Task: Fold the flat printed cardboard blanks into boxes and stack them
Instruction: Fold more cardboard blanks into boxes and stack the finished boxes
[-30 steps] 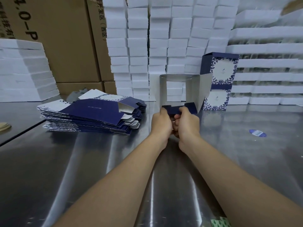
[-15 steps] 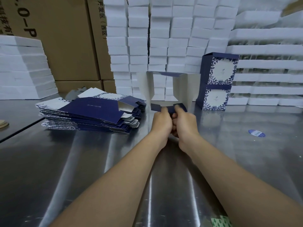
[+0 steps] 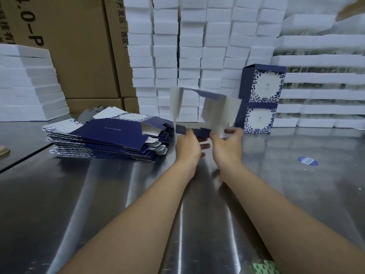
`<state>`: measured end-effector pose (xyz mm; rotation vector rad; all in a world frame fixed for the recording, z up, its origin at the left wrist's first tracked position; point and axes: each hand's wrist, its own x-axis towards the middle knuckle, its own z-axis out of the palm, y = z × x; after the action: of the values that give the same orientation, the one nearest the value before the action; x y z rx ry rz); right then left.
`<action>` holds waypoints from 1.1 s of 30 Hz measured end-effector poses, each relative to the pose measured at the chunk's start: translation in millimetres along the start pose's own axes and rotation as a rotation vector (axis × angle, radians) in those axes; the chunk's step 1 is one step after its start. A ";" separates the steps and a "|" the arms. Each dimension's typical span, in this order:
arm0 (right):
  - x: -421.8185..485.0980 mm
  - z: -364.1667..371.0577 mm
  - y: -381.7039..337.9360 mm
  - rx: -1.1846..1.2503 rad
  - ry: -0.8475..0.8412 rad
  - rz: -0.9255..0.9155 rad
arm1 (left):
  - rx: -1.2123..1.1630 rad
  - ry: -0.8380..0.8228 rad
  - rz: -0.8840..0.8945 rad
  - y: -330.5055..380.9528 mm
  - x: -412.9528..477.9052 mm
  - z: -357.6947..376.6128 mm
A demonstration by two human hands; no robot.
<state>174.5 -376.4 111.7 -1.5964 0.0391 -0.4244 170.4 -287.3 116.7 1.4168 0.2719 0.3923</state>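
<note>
Steel counter (image 3: 118,194) spans the view, backed by a wall of white foam blocks (image 3: 166,56). A pile of flat blanks (image 3: 106,139) lies on it at left. Two finished boxes (image 3: 260,99) stand stacked at right, against the foam. Between pile and stack, the half-formed box (image 3: 213,109) is held just above the counter (outline blurred). The left hand (image 3: 186,146) has its fingers curled round the navy lower flap; the right hand (image 3: 227,148) pinches the white panel's lower edge. A blue sticker (image 3: 307,160) lies well to the right.
</note>
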 end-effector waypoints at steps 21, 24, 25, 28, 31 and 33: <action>24.7 -20.9 -6.3 0.386 0.001 0.117 | 0.435 0.080 0.296 -7.3 -6.3 1.5; 22.3 -23.8 -4.2 0.188 -0.093 0.085 | 0.418 0.115 0.355 -7.4 -10.6 -0.1; 21.0 -23.1 -4.1 0.169 -0.119 0.061 | 0.410 0.129 0.394 -7.2 -11.0 -0.5; 17.4 -14.5 -4.4 0.228 -0.078 0.074 | 0.304 0.095 0.443 -2.3 -11.6 1.6; 14.2 -8.0 -7.2 0.279 0.034 0.108 | -0.067 -0.022 0.132 5.7 -18.3 9.7; 12.7 -6.5 -7.8 0.285 0.085 0.119 | -0.185 -0.093 -0.096 5.3 -22.4 13.0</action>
<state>182.6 -385.5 122.5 -1.2884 0.1322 -0.3861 154.9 -307.8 122.7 1.2315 0.2205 0.2649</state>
